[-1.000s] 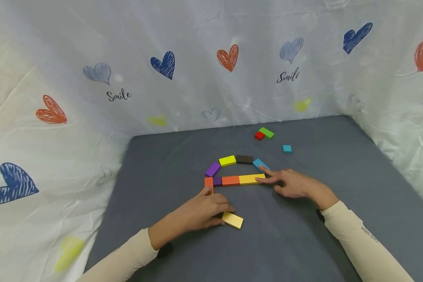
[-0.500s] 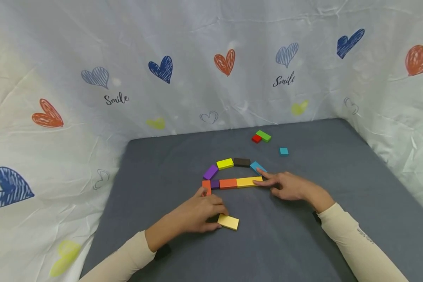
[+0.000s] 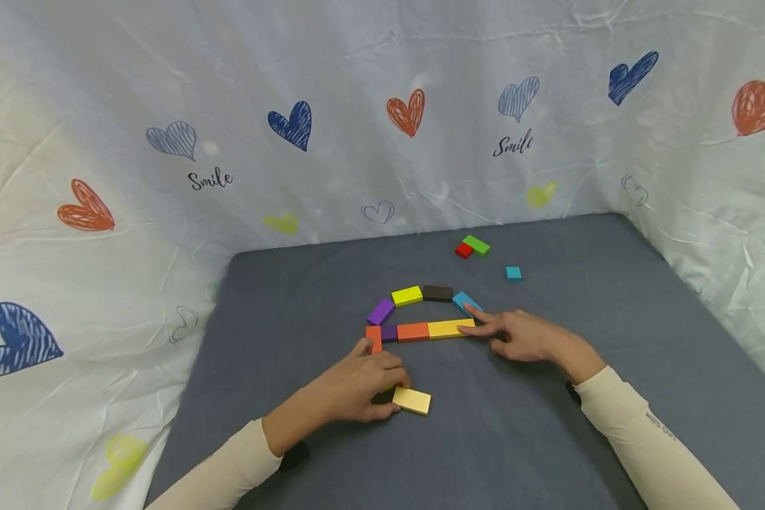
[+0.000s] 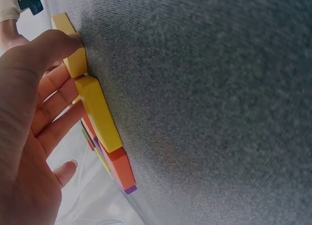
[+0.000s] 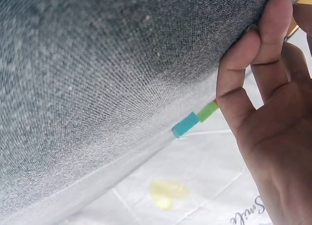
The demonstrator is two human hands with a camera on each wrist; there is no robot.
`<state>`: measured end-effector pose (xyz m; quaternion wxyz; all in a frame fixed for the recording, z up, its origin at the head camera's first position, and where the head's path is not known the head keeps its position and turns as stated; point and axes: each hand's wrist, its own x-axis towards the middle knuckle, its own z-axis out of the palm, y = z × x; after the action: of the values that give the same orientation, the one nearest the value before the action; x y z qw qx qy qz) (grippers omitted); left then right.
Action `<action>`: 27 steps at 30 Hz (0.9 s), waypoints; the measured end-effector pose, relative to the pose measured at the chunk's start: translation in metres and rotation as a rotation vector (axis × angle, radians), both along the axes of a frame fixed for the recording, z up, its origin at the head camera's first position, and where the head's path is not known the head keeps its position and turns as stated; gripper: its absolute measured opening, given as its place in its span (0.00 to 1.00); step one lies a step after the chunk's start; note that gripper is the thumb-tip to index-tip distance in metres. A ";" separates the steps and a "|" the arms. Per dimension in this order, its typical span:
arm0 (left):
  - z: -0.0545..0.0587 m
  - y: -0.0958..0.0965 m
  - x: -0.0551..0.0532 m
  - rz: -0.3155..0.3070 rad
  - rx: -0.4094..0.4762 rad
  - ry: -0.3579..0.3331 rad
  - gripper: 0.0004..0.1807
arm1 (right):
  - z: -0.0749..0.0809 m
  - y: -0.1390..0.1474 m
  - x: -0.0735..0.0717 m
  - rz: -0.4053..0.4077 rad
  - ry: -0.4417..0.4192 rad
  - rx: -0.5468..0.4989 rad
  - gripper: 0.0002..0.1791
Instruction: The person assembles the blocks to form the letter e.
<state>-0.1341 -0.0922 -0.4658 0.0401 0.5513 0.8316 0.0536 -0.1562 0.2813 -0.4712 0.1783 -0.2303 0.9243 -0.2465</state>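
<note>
My left hand (image 3: 365,384) pinches a pale yellow block (image 3: 412,401) between thumb and fingers, flat on the grey tabletop. In the left wrist view a deeper yellow block (image 4: 100,115) lies end to end with it; the hand mostly hides this one from the head camera. An orange block (image 3: 373,336) continues that line, near a left fingertip. Fingers of my right hand (image 3: 525,336) touch a light blue block (image 3: 464,300) and the right end of a yellow block (image 3: 443,329). An orange block (image 3: 413,331) and a short purple block (image 3: 389,333) complete that row.
Purple (image 3: 381,312), bright yellow (image 3: 407,295) and dark brown (image 3: 438,293) blocks curve above the row. Farther back lie a red block (image 3: 464,250) against a green block (image 3: 477,245), and a small blue block (image 3: 513,273). A white curtain (image 3: 344,191) hangs behind the table.
The head view has shifted slightly. The left hand has drawn the pale yellow block a little left and turned it somewhat straighter. The right hand stays on the same two blocks.
</note>
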 end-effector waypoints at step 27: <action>0.000 -0.001 0.000 0.042 -0.036 0.039 0.18 | 0.002 0.000 0.001 -0.006 -0.028 -0.017 0.37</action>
<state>-0.1338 -0.0931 -0.4658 0.0326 0.5336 0.8446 0.0287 -0.1551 0.2815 -0.4695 0.1884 -0.2255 0.9203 -0.2582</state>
